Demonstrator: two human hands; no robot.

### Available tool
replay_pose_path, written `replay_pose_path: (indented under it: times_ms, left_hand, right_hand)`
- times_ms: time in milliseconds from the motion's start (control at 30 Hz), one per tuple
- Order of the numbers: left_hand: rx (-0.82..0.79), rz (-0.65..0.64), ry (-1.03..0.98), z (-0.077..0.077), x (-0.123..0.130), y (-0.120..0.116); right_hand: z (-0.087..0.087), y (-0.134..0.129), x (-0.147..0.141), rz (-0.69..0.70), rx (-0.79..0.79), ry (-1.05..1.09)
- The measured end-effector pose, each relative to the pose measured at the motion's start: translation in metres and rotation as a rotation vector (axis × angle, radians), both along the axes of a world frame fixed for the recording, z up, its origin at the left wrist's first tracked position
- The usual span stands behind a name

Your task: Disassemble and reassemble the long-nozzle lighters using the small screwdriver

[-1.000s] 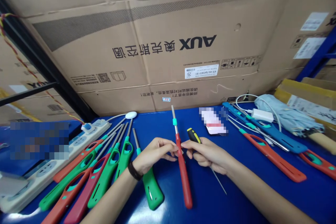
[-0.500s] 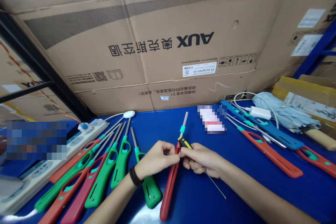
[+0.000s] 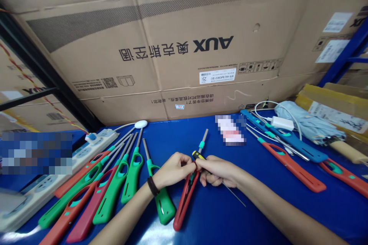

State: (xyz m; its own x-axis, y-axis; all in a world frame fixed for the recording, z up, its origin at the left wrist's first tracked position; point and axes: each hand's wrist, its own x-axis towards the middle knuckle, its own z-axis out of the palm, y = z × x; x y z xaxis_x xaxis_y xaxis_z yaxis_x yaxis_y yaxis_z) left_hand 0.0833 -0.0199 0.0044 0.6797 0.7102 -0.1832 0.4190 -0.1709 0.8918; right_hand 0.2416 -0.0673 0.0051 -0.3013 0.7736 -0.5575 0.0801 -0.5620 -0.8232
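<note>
Between my hands is a red long-reach lighter [image 3: 178, 216], its metal tube pointing away from me. The two halves of its casing stand apart along the handle, with dark and teal parts showing in the gap. My left hand [image 3: 174, 170] is closed, fingers pinching the casing near the trigger end. My right hand [image 3: 220, 171] is wrapped round a screwdriver [image 3: 197, 156] with a black and yellow handle. Its thin shaft sticks out below that hand, down to the right. The right thumb and fingertips also press against the casing, and the exact contact is hidden.
Several green, orange and red lighters lie left, one green lighter [image 3: 165, 206] beside my left forearm. Behind them runs a power strip [image 3: 43, 183]. Orange lighters [image 3: 296, 166], a blue lighter [image 3: 307, 147] and an umbrella [image 3: 304, 120] lie right. A cardboard box [image 3: 161, 72] walls the back.
The red casing's halves have spread wider apart. The lighter has tilted, its handle end slightly up and left, its tube tip right. The screwdriver handle has shifted slightly left.
</note>
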Motion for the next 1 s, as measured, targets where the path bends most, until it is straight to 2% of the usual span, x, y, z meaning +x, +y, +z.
replay_pose_path:
  times_ms: [267,400,533,600,667,733,867,1000]
  left_hand:
    - [0.110,0.120,0.015,-0.001,-0.012,0.022]
    - [0.261,0.209,0.068,-0.004,-0.016,0.030]
    - [0.464,0.302,0.144,0.003,-0.020,0.027]
    - [0.610,0.291,0.188,0.005,-0.022,0.022]
    - [0.763,0.210,0.257,0.004,-0.024,0.018]
    - [0.835,0.130,0.315,0.000,-0.026,0.016]
    - [0.664,0.153,0.252,-0.011,-0.029,0.019]
    - [0.431,0.202,0.119,-0.016,-0.031,0.023]
  right_hand:
    - [0.008,0.003,0.019,-0.026,0.107,-0.219]
    - [0.003,0.007,0.032,-0.166,0.267,-0.446]
    - [-0.004,0.011,0.036,-0.299,0.405,-0.602]
    - [-0.006,0.011,0.035,-0.319,0.465,-0.633]
    - [-0.007,0.011,0.033,-0.317,0.531,-0.650]
    - [-0.009,0.009,0.031,-0.297,0.594,-0.660]
    - [-0.011,0.005,0.026,-0.221,0.669,-0.688]
    - [-0.013,0.003,0.020,-0.146,0.652,-0.730]
